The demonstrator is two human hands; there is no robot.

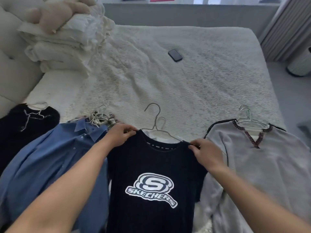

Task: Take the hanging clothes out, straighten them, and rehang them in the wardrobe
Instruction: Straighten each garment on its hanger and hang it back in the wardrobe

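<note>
A black T-shirt (151, 165) with a white logo lies front-up on the bed, on a thin wire hanger (155, 121). My left hand (120, 134) pinches its left shoulder seam and my right hand (204, 153) pinches its right shoulder seam. A blue button shirt (50, 158) lies to the left with several pale hangers (99, 117) at its collar. Further left is a black garment (21, 125) on a hanger. A grey V-neck top (262, 158) on a pale hanger (247, 118) lies to the right.
The bed (185, 91) has a cream textured cover. A dark phone (175, 55) lies on it further back. Stacked pillows and folded bedding (64, 36) sit at the back left. A curtain (286, 29) and a white bin (300, 64) stand at the right.
</note>
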